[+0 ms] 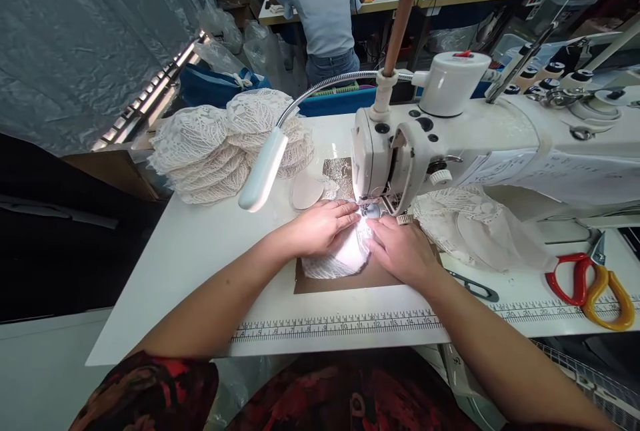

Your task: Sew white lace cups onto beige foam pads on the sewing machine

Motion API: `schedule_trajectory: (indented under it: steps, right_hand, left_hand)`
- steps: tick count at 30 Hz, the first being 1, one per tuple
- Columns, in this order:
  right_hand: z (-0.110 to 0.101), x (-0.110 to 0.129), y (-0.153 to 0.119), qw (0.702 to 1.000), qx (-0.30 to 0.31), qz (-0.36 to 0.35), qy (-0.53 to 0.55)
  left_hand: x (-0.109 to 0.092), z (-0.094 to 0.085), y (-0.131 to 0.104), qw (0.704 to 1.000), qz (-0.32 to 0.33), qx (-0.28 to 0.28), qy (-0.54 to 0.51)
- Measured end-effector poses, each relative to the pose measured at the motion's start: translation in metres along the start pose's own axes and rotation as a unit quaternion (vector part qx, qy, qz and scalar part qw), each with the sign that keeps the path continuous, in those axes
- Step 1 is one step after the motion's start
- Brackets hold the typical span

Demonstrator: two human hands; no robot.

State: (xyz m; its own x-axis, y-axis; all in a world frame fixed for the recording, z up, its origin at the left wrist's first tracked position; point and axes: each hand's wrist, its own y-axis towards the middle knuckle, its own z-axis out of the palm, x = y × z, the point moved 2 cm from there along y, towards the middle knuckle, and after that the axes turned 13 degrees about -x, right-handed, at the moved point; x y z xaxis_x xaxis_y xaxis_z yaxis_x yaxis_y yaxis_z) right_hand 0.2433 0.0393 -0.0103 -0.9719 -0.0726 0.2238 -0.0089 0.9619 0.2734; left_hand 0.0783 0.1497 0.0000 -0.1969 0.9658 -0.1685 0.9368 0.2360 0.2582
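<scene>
Lace fabric [334, 264], white, curved-edged, left fingers [345, 209] and right fingers [381, 231] outstretched on it, brown sheet [325, 285] beneath

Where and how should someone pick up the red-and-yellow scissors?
Probably best to grip the scissors by the red loop and yellow loop together, coming from the table's front edge: they lie flat, both loops facing that edge, while the blades point away.
</scene>
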Motion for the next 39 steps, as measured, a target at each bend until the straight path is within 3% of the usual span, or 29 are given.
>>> schedule_trajectory:
  steps: [5, 10, 18, 30, 39]
  right_hand:
    - [-0.002, -0.004, -0.001, 0.999, -0.024, 0.018, 0.026]
    - [-0.001, -0.004, -0.002, 0.998, -0.031, 0.021, 0.041]
    - [0.002, -0.008, -0.004, 0.997, -0.061, 0.016, 0.047]
    - [0.003, -0.003, -0.005, 0.993, -0.071, -0.079, 0.047]
    - [0.003, -0.005, -0.005, 0.991, -0.087, -0.048, 0.09]
  left_hand:
    - [-0.012, -0.008, -0.002, 0.999, 0.015, -0.011, 0.028]
    - [-0.026, -0.001, -0.004, 0.999, 0.012, -0.05, -0.016]
    - [-0.021, 0.0, -0.008, 0.998, 0.01, -0.062, -0.025]
    - [-0.018, 0.004, -0.004, 0.997, 0.016, -0.073, -0.023]
    - [-0.017, 0.005, -0.006, 0.992, 0.031, -0.106, -0.056]
